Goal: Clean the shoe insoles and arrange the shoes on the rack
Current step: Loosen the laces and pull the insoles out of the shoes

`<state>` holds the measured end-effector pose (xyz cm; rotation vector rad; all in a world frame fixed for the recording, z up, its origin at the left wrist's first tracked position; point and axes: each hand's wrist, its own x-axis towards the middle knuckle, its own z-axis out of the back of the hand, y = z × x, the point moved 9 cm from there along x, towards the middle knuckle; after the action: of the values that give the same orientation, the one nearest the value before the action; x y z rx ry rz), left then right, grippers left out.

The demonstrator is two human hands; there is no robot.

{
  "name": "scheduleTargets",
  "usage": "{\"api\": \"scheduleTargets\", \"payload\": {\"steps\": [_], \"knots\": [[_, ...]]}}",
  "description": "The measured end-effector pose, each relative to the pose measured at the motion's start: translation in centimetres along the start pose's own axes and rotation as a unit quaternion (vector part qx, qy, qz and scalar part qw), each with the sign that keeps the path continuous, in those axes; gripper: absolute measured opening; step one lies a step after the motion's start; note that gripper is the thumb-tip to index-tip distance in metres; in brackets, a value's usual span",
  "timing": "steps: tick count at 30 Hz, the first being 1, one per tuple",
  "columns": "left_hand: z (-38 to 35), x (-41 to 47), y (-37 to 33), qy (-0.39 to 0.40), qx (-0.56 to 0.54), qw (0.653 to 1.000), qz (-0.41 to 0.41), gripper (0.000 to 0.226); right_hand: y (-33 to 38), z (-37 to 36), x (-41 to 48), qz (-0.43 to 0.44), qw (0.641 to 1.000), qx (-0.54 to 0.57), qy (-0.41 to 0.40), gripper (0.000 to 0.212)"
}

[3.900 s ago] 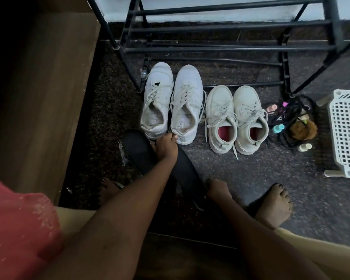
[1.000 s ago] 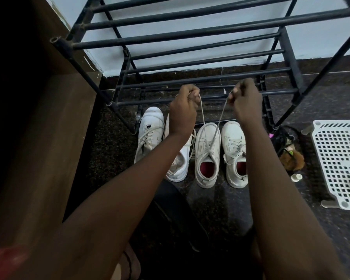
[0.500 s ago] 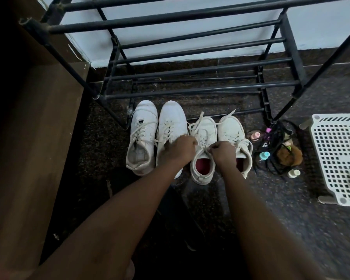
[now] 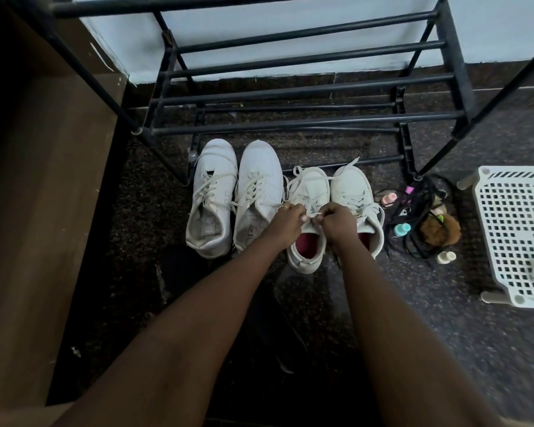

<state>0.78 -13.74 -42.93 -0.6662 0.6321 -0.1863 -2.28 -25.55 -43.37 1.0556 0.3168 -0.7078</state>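
The tubular metal shoe rack (image 4: 290, 124) is finished in black. All four lace-up sneakers (image 4: 211, 192) are white, with cream flat laces (image 4: 313, 179); a dark red lining (image 4: 305, 245) is shown inside the smaller pair (image 4: 352, 186). The polished stone floor (image 4: 444, 303) is speckled dark brown and grey. A square-grid pattern is cut through the white plastic basket (image 4: 478, 211).

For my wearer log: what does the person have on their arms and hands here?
No sleeves, gloves or wristbands are in view. The left hand wears a thin ring on one finger; nothing worn shows on the right hand.
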Motion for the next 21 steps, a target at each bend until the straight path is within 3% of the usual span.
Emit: {"api": "scheduleTargets", "payload": {"steps": [4,7,9,21], "knots": [[0.2,-0.2,1.5,0.035,-0.118,0.99,0.063,0.041,-1.0,0.1,0.2,-0.029,0.997,0.072,-0.001,0.019],[1.4,-1.0,2.4,0.01,-0.243,0.965,0.095,0.039,-1.4,0.0,0.2,-0.047,0.991,0.127,-0.001,0.013],[2.4,-1.8,2.4,-0.016,-0.304,0.946,0.107,0.032,-0.6,0.3,-0.5,-0.058,0.986,0.154,0.009,0.023],[9.0,-4.1,-3.5,-0.146,-0.423,0.894,0.031,0.036,7.2,4.6,-3.1,-0.01,0.997,0.051,0.064,0.025]]}}
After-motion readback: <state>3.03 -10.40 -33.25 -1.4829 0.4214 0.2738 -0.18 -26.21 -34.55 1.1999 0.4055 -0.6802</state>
